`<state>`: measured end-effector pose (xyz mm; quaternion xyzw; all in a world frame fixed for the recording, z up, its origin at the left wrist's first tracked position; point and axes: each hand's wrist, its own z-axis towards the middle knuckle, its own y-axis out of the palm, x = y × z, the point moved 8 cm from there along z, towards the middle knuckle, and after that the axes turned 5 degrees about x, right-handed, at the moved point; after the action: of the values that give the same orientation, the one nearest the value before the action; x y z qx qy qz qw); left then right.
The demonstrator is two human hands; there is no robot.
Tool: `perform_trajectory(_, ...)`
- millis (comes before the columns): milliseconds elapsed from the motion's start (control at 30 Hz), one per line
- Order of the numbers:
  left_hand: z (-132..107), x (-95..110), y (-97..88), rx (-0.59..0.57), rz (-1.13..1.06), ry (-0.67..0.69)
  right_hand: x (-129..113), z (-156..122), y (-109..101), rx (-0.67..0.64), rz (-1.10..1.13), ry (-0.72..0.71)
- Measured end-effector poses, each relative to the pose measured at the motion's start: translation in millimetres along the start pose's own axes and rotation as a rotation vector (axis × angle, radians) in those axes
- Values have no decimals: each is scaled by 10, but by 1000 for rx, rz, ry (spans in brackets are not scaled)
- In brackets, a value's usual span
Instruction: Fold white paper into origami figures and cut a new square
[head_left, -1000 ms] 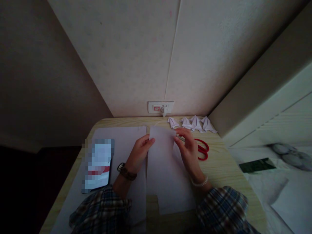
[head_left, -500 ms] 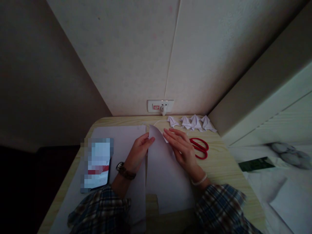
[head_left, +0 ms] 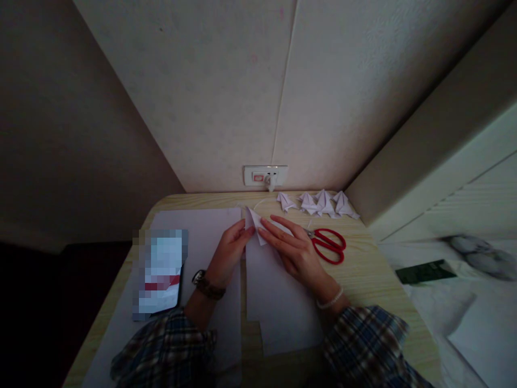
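A white paper sheet (head_left: 278,307) lies on the wooden table (head_left: 375,280) in front of me, its far right corner folded down toward the left. My left hand (head_left: 230,250) pinches the sheet's far left corner, fingers closed on the paper. My right hand (head_left: 293,248) lies flat on the folded flap with its fingers stretched out, pressing it down. Red-handled scissors (head_left: 329,245) rest just right of my right hand. A second, larger white sheet (head_left: 202,231) lies under my left forearm.
A phone (head_left: 159,275) with a lit screen lies at the left on the larger sheet. Several small folded paper shapes (head_left: 319,203) sit by the back wall, beside a wall socket (head_left: 265,175) with a plug. A bed with a dark card (head_left: 424,271) lies to the right.
My right hand has carried the sheet's far right corner down and leftward, then flattened on the fold. My left hand has stayed at the far left corner.
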<state>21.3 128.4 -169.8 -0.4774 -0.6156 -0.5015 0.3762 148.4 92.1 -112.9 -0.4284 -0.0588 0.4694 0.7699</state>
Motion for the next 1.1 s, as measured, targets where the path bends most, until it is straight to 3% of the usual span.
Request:
perform_trajectory(333, -18, 95, 23, 17, -52, 46, -17, 31, 52, -65, -8, -9)
perform_trajectory(567, -13, 109, -61, 72, 6, 112, -12, 19, 96, -90, -6, 4)
perform_trajectory(700, -12, 131, -114, 105, 74, 134, -40, 23, 33, -12, 140, 29)
perform_trajectory(800, -15, 134, -101, 93, 138, 116, 17, 33, -128, 163, 323, 146)
perform_trajectory(900, -30, 122, -21, 30, 248, 98, 221, -13, -224, 322, 442, 414)
perform_trajectory(1000, -57, 89, 97, -70, 374, 96, 392, -68, -166, 331, 492, 629)
perform_trajectory(1100, -74, 41, 181, -144, 474, 109, 470, -72, -37, 247, 531, 710)
